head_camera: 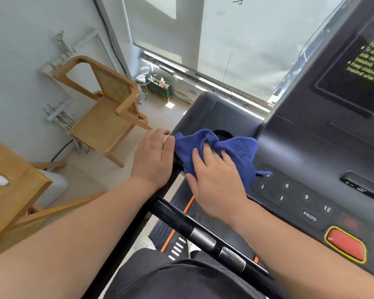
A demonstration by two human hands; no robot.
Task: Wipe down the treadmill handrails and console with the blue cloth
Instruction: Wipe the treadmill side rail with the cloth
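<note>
The blue cloth point(233, 152) lies bunched on the left wing of the treadmill console point(307, 156), partly covering the round recess point(221, 133) there, with one corner trailing onto the numbered keypad point(294, 195). The right hand point(214, 182) sits palm down on the cloth; its grip is not closed, the fingers being spread and mostly extended, pressing the fabric against the console, with the fingertips sunk in the folds. The left hand point(152, 158) rests palm down on the console's outer left edge just beside the cloth, grip relaxed and holding nothing, thumb at the cloth's margin; contact cannot be confirmed. A black handrail point(203, 235) with metallic sensor bands crosses below both forearms. A red button point(345, 244) with a yellow border sits at the console's lower right. Left of the treadmill stand a wooden chair point(108, 108) with a cane back and a wooden table point(13, 186).
</note>
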